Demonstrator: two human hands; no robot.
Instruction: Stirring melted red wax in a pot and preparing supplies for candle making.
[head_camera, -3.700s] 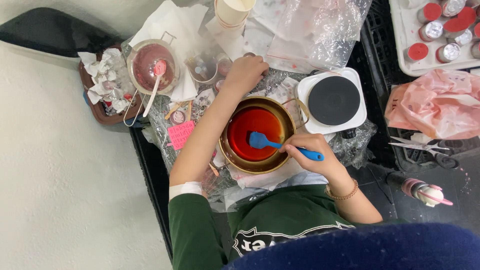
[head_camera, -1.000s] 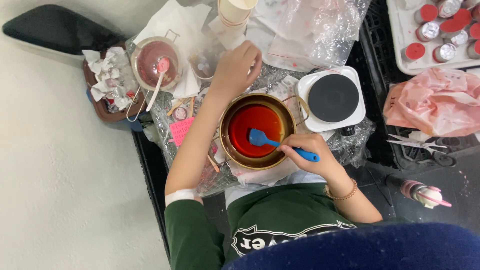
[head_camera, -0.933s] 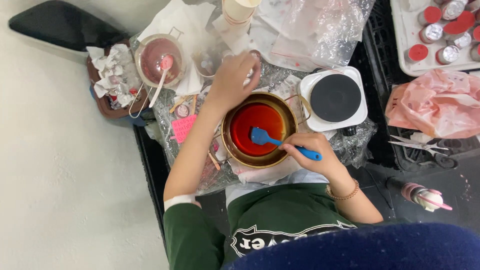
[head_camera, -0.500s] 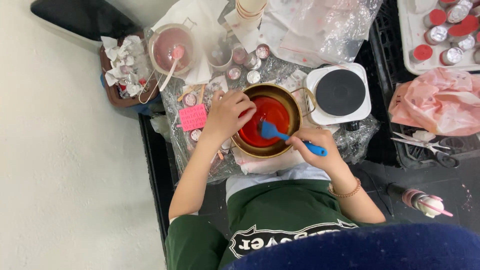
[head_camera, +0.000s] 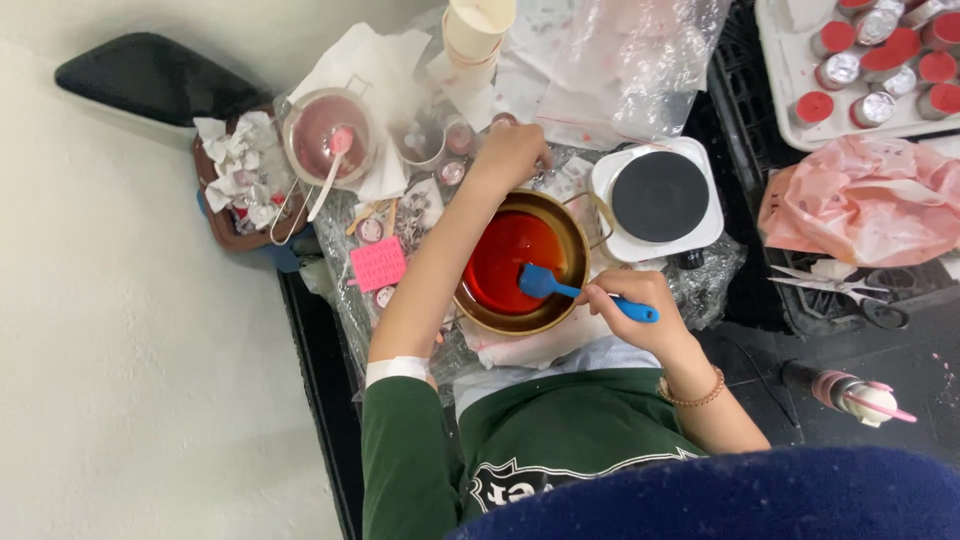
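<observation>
A brass pot (head_camera: 578, 232) of red liquid stands on the plastic-covered table in front of me. My right hand (head_camera: 640, 312) grips the handle of a blue spatula (head_camera: 545, 283), whose blade dips into the red liquid at the pot's right side. My left hand (head_camera: 510, 155) reaches past the pot's far rim with its fingers curled down, close to several small round tins (head_camera: 458, 140). What those fingers hold is hidden. My left forearm crosses the pot's left rim.
A white hot plate (head_camera: 660, 195) with a black top sits right of the pot. A glass bowl (head_camera: 328, 150) with a spoon, a pink mould (head_camera: 378, 265), stacked paper cups (head_camera: 478, 25), a tray of red-filled tins (head_camera: 870, 60), pink crumpled plastic (head_camera: 860, 200) and scissors (head_camera: 840, 290) lie around.
My left hand dropped onto the pot's left rim half a second ago and has now moved back beyond the far rim. My right hand keeps the spatula in the liquid.
</observation>
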